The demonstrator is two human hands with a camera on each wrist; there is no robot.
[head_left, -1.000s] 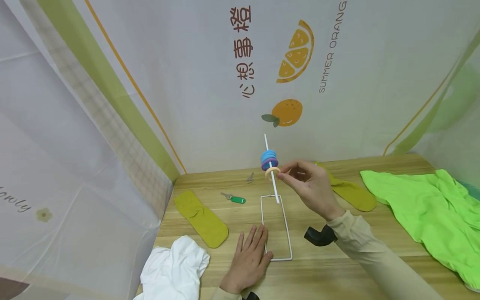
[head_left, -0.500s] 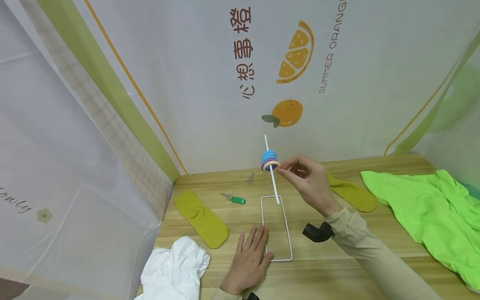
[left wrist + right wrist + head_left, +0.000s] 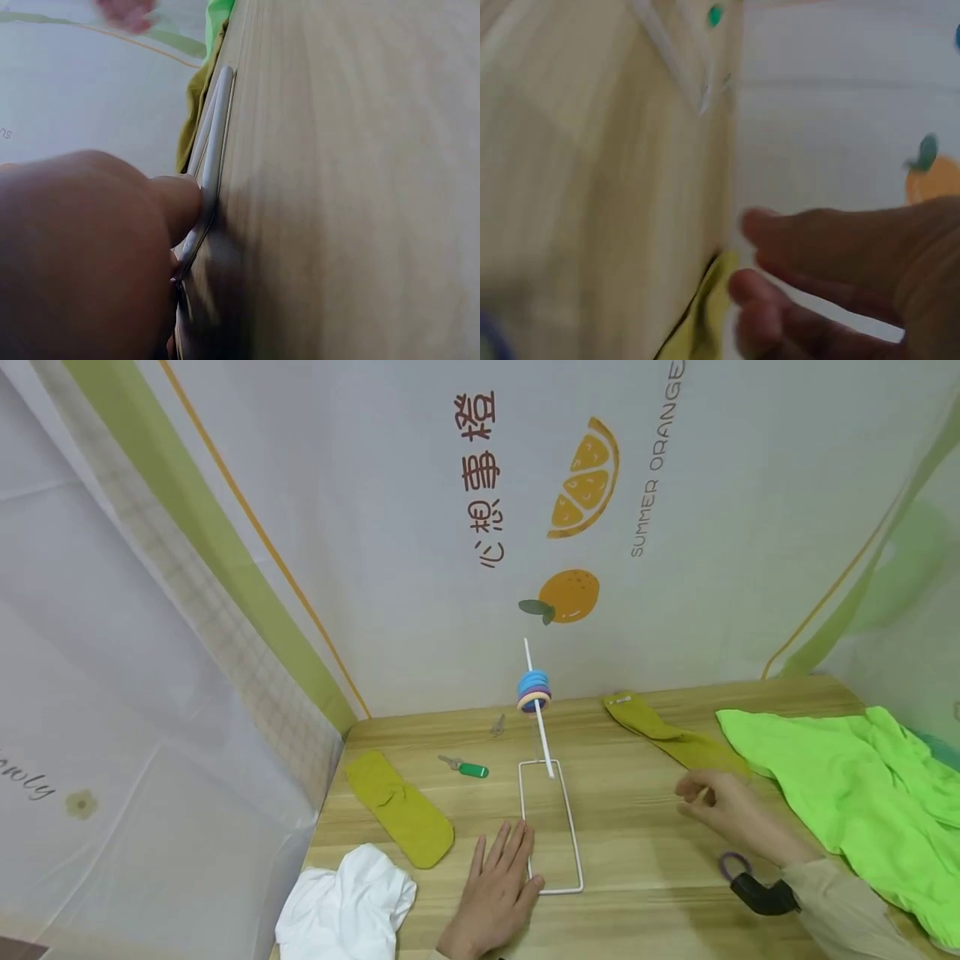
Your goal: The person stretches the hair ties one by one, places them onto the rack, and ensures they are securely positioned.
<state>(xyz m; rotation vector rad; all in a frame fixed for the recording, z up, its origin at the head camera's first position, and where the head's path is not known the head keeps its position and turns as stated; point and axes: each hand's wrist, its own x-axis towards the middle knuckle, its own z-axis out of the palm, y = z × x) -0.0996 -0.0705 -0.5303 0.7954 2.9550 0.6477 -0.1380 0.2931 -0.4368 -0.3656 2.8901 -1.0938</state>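
Note:
A white wire stand [image 3: 576,852] has a flat rectangular base and a raised rod carrying several light blue rings [image 3: 533,679], a purple one and a cream ring [image 3: 547,697] at the front of the row. My left hand [image 3: 491,897] lies with straight fingers on the left side of the base; the left wrist view shows the thumb against the white wire [image 3: 215,142]. Over the right part of the table is my right hand [image 3: 727,810], fingers loosely bent and nothing between them. A purple ring [image 3: 723,866] lies near it, beside the black wrist mount.
On the wooden table [image 3: 637,852] lie a key with a green tag [image 3: 472,770], another small key [image 3: 498,725], two mustard socks [image 3: 401,810], a white cloth [image 3: 348,902] and a bright green cloth [image 3: 817,777]. A printed curtain [image 3: 405,568] hangs behind.
The cream ring has slid back along the rod against the purple one and been let go. My right hand has moved right and nearer, uncovering the second sock. The left hand stays put.

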